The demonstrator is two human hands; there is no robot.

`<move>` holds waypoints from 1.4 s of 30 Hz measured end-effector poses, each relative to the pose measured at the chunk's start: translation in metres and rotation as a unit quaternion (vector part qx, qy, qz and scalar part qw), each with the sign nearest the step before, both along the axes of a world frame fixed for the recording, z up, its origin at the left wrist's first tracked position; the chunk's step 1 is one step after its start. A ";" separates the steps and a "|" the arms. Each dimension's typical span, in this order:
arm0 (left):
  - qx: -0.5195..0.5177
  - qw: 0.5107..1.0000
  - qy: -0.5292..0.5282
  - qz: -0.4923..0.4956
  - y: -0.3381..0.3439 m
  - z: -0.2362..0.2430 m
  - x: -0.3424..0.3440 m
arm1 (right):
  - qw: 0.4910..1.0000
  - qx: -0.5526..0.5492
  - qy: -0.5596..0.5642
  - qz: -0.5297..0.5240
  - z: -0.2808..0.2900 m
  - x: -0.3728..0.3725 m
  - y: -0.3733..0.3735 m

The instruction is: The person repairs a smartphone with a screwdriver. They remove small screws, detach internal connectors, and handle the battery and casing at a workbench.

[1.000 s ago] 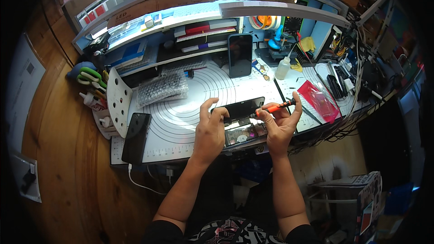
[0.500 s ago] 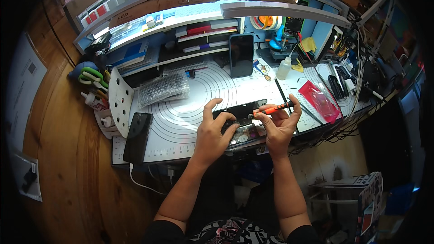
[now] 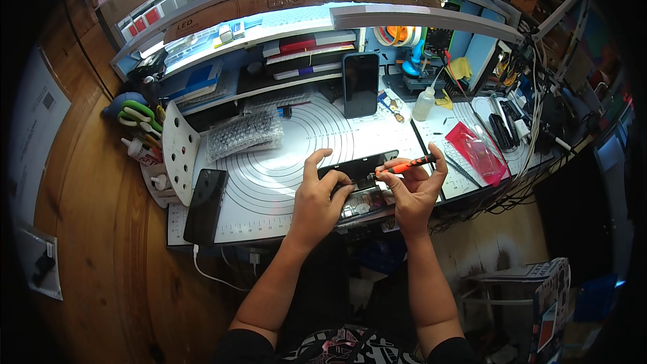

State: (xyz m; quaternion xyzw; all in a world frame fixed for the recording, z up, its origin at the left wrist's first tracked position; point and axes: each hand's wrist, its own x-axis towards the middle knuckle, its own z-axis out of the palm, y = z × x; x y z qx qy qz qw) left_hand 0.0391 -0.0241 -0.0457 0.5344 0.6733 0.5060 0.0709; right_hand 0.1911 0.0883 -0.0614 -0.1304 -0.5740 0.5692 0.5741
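An opened phone (image 3: 364, 202) lies at the front of the white mat, its inner parts exposed on the near side and a dark panel (image 3: 379, 160) along the far side. Over its left end is my left hand (image 3: 315, 197), thumb and a bent finger closed on the phone while the index finger arches above. Whether a small part is also between those fingertips is hidden. An orange-and-black screwdriver (image 3: 412, 164) is pinched in my right hand (image 3: 416, 195), lying slanted with its tip end toward the middle of the phone.
Left of the work lie a dark phone (image 3: 205, 205) beside a white cable (image 3: 209, 276) and bubble wrap (image 3: 244, 135). Another phone (image 3: 360, 84) stands upright behind. To the right are a dropper bottle (image 3: 423, 104), a pink pouch (image 3: 476, 154) and tweezers (image 3: 464, 166).
The screwdriver and my right fingers have shifted slightly left and toward me. My left hand keeps nearly the same place on the opened phone.
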 end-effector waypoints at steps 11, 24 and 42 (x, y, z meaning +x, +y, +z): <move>-0.001 1.000 -0.006 0.008 -0.003 0.002 0.000 | 1.000 -0.003 -0.015 0.005 -0.002 -0.002 -0.003; 0.017 0.999 0.036 0.013 -0.002 0.005 0.002 | 0.999 0.002 0.028 0.040 -0.013 -0.007 0.000; -0.001 1.000 0.016 0.006 0.002 0.003 0.004 | 0.999 -0.012 0.030 0.029 -0.007 0.000 0.002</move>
